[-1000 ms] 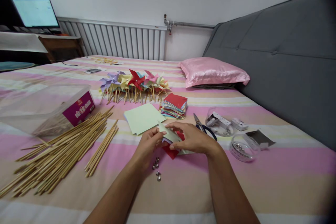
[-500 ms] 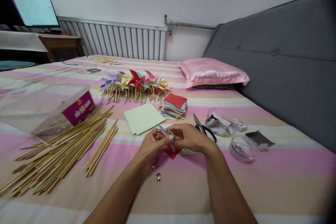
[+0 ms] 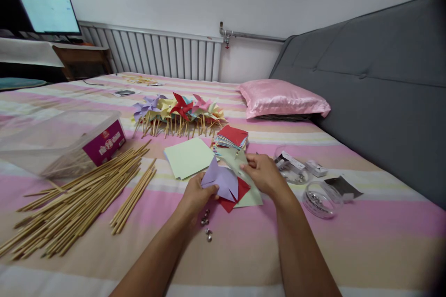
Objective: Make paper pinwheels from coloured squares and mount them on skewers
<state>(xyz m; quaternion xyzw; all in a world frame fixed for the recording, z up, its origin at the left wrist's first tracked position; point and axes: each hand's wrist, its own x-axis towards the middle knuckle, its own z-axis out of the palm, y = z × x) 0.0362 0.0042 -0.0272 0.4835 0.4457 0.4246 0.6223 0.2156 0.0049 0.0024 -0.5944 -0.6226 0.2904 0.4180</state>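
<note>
Since the frame half a second earlier, the two hands had drawn apart, separating two cut sheets that had been held close together. Thin lavender paper sheet with slit corners (image 3: 225, 180): between the hands, its near-left edge pinched between thumb and fingers of the bare left hand (image 3: 198, 193). Pale green cut paper sheet (image 3: 230, 158): raised beyond the lavender one, its right side pinched by the fingers of the bare right hand (image 3: 262, 172). Bright red paper sheet (image 3: 227, 205): beneath the lavender sheet, between the hands, overlapping a flat pale green sheet (image 3: 252, 198). Small shiny silver metal beads (image 3: 205, 220): on the near side, just beside the left wrist. Square pale green paper stack (image 3: 190, 155): just beyond the left hand. Red-topped pile of multicoloured paper (image 3: 235, 135): beyond both hands. Round clear plastic container (image 3: 318, 202): right of the right hand. Slender tan wooden sticks (image 3: 83, 199): well left of the left hand. Multicoloured paper pinwheels (image 3: 181, 106): farther beyond the hands.
</note>
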